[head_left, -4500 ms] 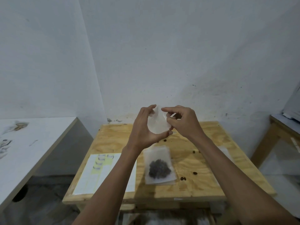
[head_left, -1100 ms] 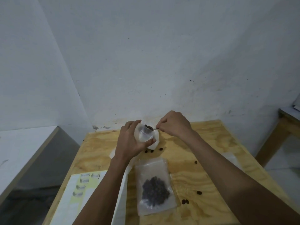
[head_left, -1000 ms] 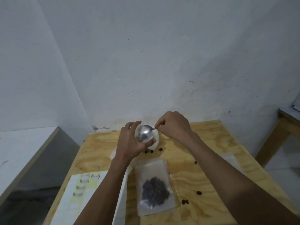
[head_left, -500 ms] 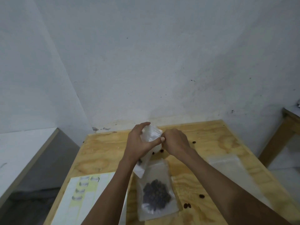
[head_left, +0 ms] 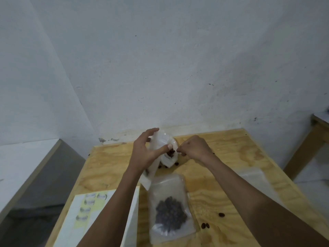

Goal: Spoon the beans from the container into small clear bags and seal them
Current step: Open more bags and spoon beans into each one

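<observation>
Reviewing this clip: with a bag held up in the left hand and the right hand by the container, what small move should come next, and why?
Probably bring a spoonful across and tip it into the small clear bag. The left hand holds that bag up with few beans visible in it, while the right hand is closed beside the beans in the container. The spoon itself is not visible. The filled bag lies flat on the table.

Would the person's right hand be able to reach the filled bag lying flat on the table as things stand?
Probably yes: the filled bag lies uncovered just below the right hand, though that hand is closed as if pinching something.
</observation>
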A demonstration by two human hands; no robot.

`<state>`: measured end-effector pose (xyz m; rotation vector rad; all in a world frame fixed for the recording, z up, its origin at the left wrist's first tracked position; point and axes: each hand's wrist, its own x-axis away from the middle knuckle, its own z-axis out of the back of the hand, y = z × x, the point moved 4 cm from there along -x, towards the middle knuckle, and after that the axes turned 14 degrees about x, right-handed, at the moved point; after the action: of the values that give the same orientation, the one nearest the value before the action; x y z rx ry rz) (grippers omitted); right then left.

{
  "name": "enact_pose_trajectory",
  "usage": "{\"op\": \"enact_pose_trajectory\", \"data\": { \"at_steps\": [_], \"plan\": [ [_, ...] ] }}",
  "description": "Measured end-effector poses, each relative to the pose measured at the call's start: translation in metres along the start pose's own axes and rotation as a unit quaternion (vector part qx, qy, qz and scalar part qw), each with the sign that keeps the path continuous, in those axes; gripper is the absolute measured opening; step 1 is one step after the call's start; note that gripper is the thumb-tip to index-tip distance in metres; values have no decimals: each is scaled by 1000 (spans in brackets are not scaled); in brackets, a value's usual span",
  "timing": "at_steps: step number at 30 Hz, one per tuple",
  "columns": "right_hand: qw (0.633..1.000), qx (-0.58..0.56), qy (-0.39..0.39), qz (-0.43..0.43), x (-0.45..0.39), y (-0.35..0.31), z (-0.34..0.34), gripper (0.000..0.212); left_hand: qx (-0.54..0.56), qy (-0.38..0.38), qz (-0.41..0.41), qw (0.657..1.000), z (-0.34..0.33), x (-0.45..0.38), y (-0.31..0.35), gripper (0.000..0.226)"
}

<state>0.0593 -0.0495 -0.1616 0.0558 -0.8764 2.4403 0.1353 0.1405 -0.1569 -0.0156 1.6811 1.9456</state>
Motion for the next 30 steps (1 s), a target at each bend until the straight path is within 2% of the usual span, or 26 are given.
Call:
{"op": "enact_pose_trajectory", "data": {
  "at_steps": [6,11,14,18,21,27,30],
  "plan": [
    [999,24,24,21,0,0,8,34,-72,-48,0,996,6,5,1,74],
    [998,26,26,42,2,-4,20,43,-124,-74,-23,989,6,10,5,89],
    [998,29,31,49,7,-10,31,39,-153,-74,-27,985,6,12,2,92],
    [997,45,33,54,15,-20,44,18,-173,-68,-21,982,6,14,-1,97],
    [996,56,31,59,21,-28,50,16,-176,-56,-23,983,6,14,-2,99],
    [976,168,35,134,37,-50,46,19,-176,-32,-62,982,0,16,10,86],
    [956,224,94,166,45,-59,51,26,-166,-25,-54,984,1,17,7,92]
  ]
}}
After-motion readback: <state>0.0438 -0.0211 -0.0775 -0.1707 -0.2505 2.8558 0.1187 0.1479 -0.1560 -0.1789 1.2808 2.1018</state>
